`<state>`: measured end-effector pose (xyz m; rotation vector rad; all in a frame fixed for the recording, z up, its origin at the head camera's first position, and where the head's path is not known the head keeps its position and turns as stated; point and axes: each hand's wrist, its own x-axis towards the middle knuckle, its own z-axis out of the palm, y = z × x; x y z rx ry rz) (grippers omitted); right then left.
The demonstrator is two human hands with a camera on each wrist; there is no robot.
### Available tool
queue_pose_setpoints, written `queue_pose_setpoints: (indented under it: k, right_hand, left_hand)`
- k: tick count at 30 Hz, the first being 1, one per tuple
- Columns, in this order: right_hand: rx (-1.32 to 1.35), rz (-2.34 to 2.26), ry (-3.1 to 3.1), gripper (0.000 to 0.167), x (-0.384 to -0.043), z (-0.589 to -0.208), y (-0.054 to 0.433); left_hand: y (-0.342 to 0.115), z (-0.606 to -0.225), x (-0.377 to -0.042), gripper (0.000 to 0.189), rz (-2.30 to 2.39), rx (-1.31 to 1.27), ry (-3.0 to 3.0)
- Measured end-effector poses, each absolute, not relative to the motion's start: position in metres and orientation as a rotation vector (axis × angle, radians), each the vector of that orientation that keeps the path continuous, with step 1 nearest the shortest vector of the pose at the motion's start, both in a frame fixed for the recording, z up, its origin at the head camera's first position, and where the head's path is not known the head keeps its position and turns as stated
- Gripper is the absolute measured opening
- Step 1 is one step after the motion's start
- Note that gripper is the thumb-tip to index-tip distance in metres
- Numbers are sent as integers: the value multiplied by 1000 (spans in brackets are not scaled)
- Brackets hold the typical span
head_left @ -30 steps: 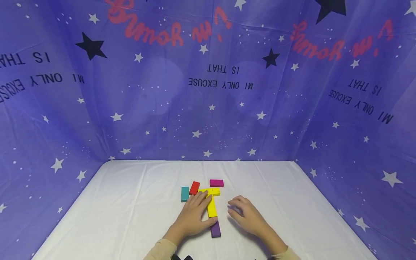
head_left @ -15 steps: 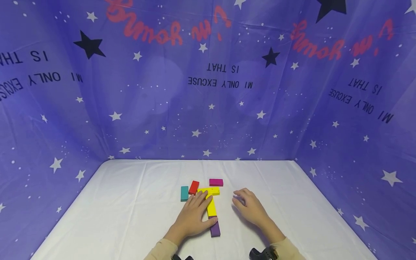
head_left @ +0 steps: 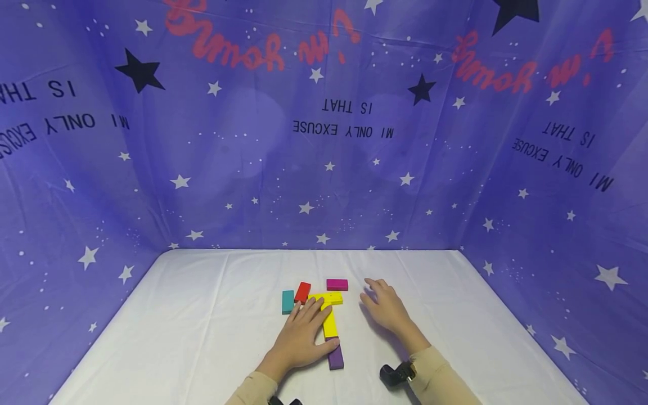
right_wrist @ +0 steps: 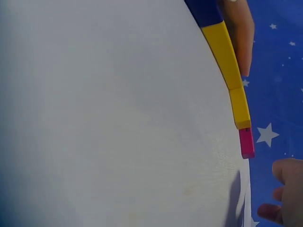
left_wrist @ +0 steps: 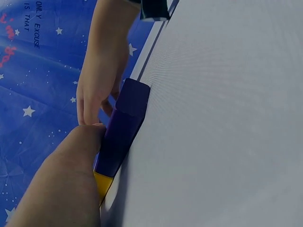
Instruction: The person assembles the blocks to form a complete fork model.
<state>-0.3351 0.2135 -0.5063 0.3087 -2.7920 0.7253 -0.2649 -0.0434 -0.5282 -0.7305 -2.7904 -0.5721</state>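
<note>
The lengthwise yellow block (head_left: pixel 330 323) is lying on the white tabletop (head_left: pixel 243 337), its long side running away from the person. The left hand (head_left: pixel 301 334) is resting just left of that block and partly over it, its fingers lying straight and slightly spread, their tips reaching the crosswise yellow block (head_left: pixel 335 298) at its far end. The left thumb is touching the purple block (head_left: pixel 336 357), which is meeting the near end of the lengthwise yellow block in line. The right hand (head_left: pixel 387 306) is hovering to the right of the lengthwise yellow block, apart from all the blocks, its fingers bending loosely and its thumb standing away from them; its grasp is holding nothing.

Beyond the lengthwise yellow block's far end, past the crosswise piece, the magenta block (head_left: pixel 337 284) is lying sideways with a gap before it. The red block (head_left: pixel 302 292) is slanting to the far left of the lengthwise yellow block, and the teal block (head_left: pixel 287 302) is lying farther left, just beside the red one. Starry purple cloth (head_left: pixel 314 197) is enclosing the tabletop behind the lengthwise yellow block and to its left and right, and all six blocks are lying within those walls. A black wrist device (head_left: pixel 397 374) is showing at the right sleeve (head_left: pixel 437 374), to the near right of the lengthwise yellow block.
</note>
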Motion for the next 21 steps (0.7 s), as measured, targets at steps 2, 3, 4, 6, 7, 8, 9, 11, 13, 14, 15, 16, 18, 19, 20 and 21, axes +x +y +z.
queue_pose_setpoints:
  k: [2,3,4,6,7,8,9,11,13,14,15,16,18,19,20,21]
  right_hand:
    - [310,711,-2804,53,-339,-504,211]
    - [310,704,-2814,54,-340,-504,209]
    - [311,693,-2823,55,-342,-503,208]
    - [316,680,-2838,56,-346,-502,205]
    - [315,671,-2847,56,-347,-502,204]
    - [315,664,-2855,56,-348,-502,202]
    - [311,655,-2864,56,-350,-502,201]
    - [310,640,-2877,56,-352,-503,199]
    - [314,623,-2886,55,-354,-503,198]
    - [321,621,-2890,54,-354,-503,197]
    - [328,617,-2894,54,-355,-503,196]
    - [338,613,-2895,53,-355,-503,195]
    - [357,611,-2899,52,-356,-502,192]
    - [367,607,-2898,51,-357,-502,191]
    - [374,603,-2901,49,-357,-502,190]
    - [382,596,-2901,47,-357,-502,189]
  left_hand:
    - [-43,-527,-264,82,-570,-730,-2794]
    - [-43,-527,-264,82,-571,-729,-2797]
    - [-43,-527,-264,81,-573,-728,-2798]
    - [-43,-526,-263,80,-575,-728,-2803]
    - [-43,-525,-263,80,-574,-728,-2805]
    - [-43,-525,-263,80,-571,-728,-2805]
    - [-43,-525,-263,80,-570,-729,-2805]
    - [-43,-525,-263,81,-562,-730,-2806]
    - [-43,-526,-263,81,-555,-732,-2804]
    - [-43,-526,-263,81,-553,-732,-2802]
    - [-43,-526,-264,81,-550,-733,-2802]
    - [-43,-526,-264,81,-546,-733,-2801]
    - [-43,-526,-264,82,-544,-733,-2801]
    - [-44,-526,-264,81,-543,-733,-2802]
    - [-44,-526,-264,81,-546,-733,-2802]
    - [-44,-527,-265,81,-546,-732,-2805]
